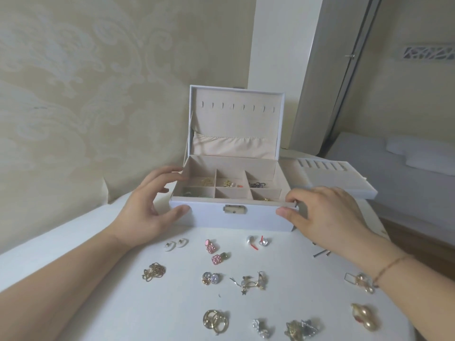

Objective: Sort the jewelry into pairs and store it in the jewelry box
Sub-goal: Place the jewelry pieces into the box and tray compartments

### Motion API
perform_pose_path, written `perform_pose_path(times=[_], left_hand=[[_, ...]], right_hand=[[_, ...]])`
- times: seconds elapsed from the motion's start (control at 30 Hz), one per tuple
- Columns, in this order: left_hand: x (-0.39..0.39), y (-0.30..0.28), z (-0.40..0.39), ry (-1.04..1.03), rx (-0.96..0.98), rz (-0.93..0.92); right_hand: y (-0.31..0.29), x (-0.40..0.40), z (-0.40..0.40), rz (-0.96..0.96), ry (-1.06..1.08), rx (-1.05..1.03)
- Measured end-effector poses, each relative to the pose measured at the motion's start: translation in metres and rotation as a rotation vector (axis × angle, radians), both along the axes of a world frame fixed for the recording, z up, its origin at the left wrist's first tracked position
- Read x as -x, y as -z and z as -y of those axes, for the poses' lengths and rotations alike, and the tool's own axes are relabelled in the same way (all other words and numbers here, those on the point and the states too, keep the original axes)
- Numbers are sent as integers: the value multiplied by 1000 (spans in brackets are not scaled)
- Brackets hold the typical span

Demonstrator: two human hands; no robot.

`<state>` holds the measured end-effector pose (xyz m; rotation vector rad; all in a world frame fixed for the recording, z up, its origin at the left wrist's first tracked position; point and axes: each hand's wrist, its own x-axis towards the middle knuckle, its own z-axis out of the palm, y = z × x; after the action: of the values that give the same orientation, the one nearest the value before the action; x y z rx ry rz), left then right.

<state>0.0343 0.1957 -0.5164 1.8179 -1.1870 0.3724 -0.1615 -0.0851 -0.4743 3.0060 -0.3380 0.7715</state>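
- A white tabletop stands against a wall papered in a pale cream damask pattern; to the right, a white bed and a strip of wooden floor fill the room beyond.
- The white jewelry box sits at the far middle of the table, its long axis running left to right, its clasp facing the camera and its lid raised upright at the back.
- Inside, beige dividers form six compartments; small pieces lie in several of them, while the front middle one looks bare.
- A removed beige tray with ring slots rests just right of the box, behind it.
- The left hand holds the box's left front corner, thumb on the front face and fingers spread over the rim.
- The right hand pinches the right front corner, thumb and fingertips closed on the rim; a thin bracelet circles that wrist.
- Loose earrings lie grouped on the table in front of the box: white studs, pink squares, gold hoops and a gold chain among them.
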Motion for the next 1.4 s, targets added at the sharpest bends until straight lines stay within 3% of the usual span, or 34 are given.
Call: perform_pose_path(times=[0.63, 0.83, 1.4], left_hand=[[-9, 6, 1, -62, -4, -77], [-9, 6, 1, -51, -5, -99], [-7, 6, 1, -43, -22, -113]], right_hand=[[4, -76, 40, 0, 311, 103], [11, -70, 35, 60, 322, 163], [6, -88, 40, -6, 401, 171]])
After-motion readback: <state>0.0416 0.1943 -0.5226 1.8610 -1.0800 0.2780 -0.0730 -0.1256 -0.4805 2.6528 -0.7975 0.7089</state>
